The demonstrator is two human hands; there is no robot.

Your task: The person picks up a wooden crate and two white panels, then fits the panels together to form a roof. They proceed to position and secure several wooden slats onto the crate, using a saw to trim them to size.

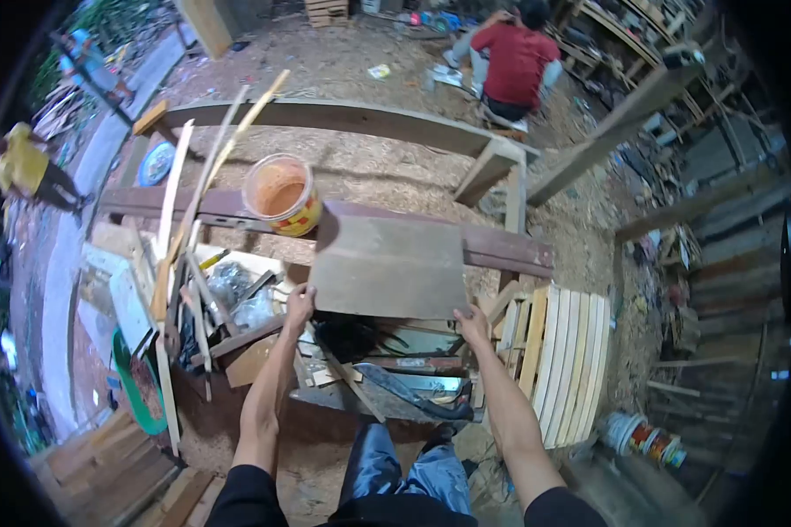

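I hold a flat grey-brown wooden board [387, 263] out in front of me by its near edge. My left hand [299, 304] grips the board's lower left corner and my right hand [471, 327] grips its lower right corner. The board's far edge rests against a dark reddish beam [510, 250]. An orange-lidded tin can [281, 195] with a yellow and red label stands on that beam, just left of the board. Below the board lies a heap of tools and scrap, including a dark curved blade [404, 391].
Thin wooden slats [174, 189] lean at the left. A stack of pale planks [567, 351] lies at the right. A person in a red shirt [514, 57] crouches at the back; another in yellow [22, 162] stands far left. Sawdust covers the ground.
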